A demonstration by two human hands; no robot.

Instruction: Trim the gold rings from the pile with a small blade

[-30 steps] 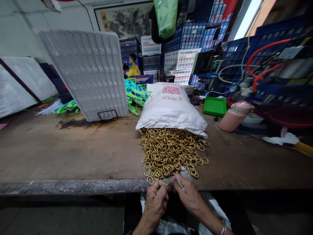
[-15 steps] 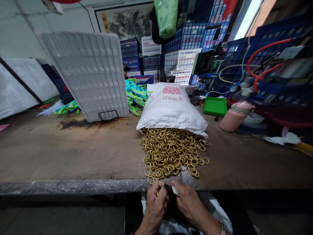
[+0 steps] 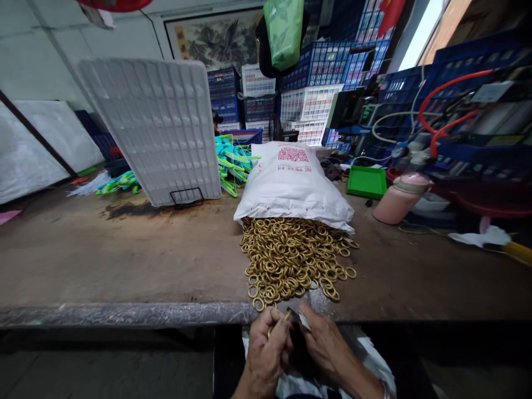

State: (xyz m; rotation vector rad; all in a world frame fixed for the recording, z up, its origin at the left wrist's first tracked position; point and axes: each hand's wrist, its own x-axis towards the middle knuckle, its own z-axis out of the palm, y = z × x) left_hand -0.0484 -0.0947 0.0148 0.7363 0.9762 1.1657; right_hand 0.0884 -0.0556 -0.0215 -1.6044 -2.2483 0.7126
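A framed picture [image 3: 222,43] hangs on the pale wall [image 3: 133,41].

Left hand [image 3: 266,350] pinches gold ring [image 3: 287,315] (ring pile [image 3: 291,260] beyond); right hand [image 3: 326,339] grips tool [image 3: 305,321].

The head view looks forward and down past the near left hand [image 3: 266,349] and right hand [image 3: 328,344] across the table [image 3: 124,255].

Tool [image 3: 305,321], perhaps bladed, partly hidden
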